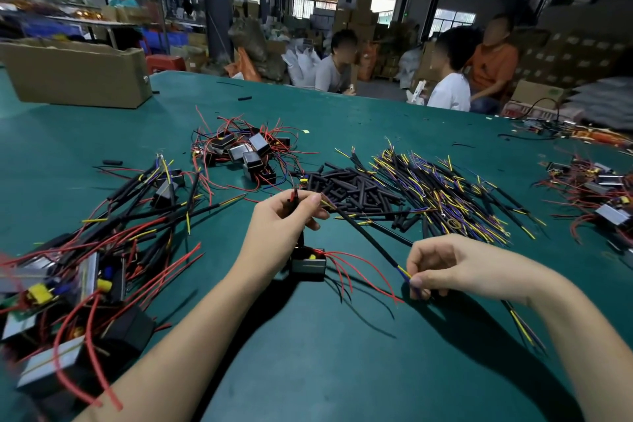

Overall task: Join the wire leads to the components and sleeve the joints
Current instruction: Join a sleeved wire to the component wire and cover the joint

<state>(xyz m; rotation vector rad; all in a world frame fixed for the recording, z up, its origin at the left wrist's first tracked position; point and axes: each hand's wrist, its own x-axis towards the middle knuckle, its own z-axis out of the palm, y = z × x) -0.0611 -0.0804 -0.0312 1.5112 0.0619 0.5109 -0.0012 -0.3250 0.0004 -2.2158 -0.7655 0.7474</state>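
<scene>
My left hand (287,216) pinches the black and red leads of a small black component (308,265) that hangs just above the green table (342,353), its thin red wires trailing right. The same fingers hold the upper end of a black sheathed cable (370,240). That cable runs down and right to my right hand (442,265), which pinches its yellow and blue wire ends. A heap of short black sleeves (352,188) lies just beyond my left hand. Cut cables with yellow and blue tips (445,195) are piled to the right of it.
A pile of bare components with red leads (246,151) sits at centre back. Joined components with sleeved cables (85,267) spread over the left. More components (596,192) lie at the right edge. A cardboard box (75,72) stands back left. Three people (445,68) sit beyond the table.
</scene>
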